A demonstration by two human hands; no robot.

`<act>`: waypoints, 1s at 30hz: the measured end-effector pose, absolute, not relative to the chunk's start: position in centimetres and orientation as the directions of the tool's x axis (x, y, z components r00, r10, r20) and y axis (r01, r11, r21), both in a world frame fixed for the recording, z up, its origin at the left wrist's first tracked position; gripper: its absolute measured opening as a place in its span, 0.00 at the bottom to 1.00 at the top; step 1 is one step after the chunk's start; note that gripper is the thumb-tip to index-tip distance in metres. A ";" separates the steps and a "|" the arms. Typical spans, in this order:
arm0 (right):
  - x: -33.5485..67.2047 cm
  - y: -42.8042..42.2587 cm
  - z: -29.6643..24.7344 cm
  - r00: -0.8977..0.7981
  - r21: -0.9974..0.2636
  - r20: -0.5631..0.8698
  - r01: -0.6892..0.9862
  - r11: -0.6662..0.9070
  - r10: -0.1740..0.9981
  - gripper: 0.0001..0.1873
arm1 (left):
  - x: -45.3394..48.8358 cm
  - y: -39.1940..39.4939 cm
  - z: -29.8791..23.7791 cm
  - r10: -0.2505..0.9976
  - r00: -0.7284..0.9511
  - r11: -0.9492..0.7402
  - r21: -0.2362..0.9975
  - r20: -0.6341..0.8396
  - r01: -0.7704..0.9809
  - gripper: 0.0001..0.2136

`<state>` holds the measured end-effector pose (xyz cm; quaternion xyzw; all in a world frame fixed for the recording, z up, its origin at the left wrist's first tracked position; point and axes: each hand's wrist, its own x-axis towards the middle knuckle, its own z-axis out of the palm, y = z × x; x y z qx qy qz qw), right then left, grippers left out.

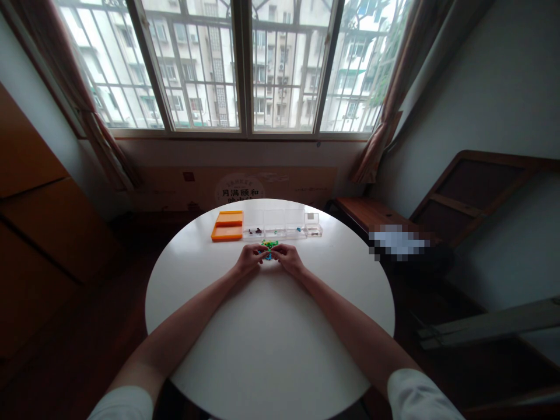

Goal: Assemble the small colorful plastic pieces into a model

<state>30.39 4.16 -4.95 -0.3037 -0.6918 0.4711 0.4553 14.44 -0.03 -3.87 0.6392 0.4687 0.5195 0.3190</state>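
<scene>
My left hand (251, 258) and my right hand (287, 256) meet above the white round table (266, 344), their thumbs and fingertips pinched close together. Whatever sits between the fingertips is too small to make out. Right at the fingers lies a small pile of green, yellow and blue plastic pieces (270, 242), partly covered by both hands. Just beyond it stands a row of clear plastic boxes (275, 219). A few dark, green and blue bits lie inside them.
An orange tray (227, 234) adjoins the clear boxes on the left. A small clear box (312, 219) with an open lid ends the row on the right. Behind the table are a long printed carton (289, 181) and a barred window. A wooden bench (367, 211) stands at the right.
</scene>
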 end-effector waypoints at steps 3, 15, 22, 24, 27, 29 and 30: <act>30.4 4.1 -4.9 -0.405 -0.930 0.340 -0.014 0.366 0.849 0.13 | 14.5 0.0 -3.9 0.931 0.022 -0.357 0.896 0.365 0.263 0.17; 30.4 3.9 -4.7 -0.402 -0.931 0.335 -0.004 0.364 0.852 0.14 | 14.5 -0.1 -3.9 0.934 0.027 -0.351 0.897 0.357 0.268 0.19; 30.4 4.0 -4.6 -0.407 -0.924 0.344 0.017 0.383 0.846 0.13 | 14.6 -0.2 -3.6 0.934 0.026 -0.350 0.893 0.358 0.283 0.18; 30.4 3.9 -4.6 -0.408 -0.922 0.344 0.025 0.387 0.846 0.14 | 14.6 -0.3 -3.6 0.934 0.020 -0.348 0.892 0.358 0.287 0.18; 30.4 3.9 -4.6 -0.411 -0.919 0.345 0.032 0.392 0.843 0.14 | 14.6 -0.2 -3.7 0.932 0.026 -0.354 0.891 0.362 0.285 0.18; 30.4 3.8 -4.5 -0.415 -0.918 0.347 0.032 0.394 0.841 0.14 | 14.5 0.0 -4.0 0.927 0.027 -0.367 0.889 0.374 0.274 0.18; 30.3 3.8 -4.5 -0.411 -0.919 0.346 0.031 0.392 0.844 0.14 | 14.5 0.1 -4.2 0.924 0.022 -0.373 0.889 0.382 0.264 0.18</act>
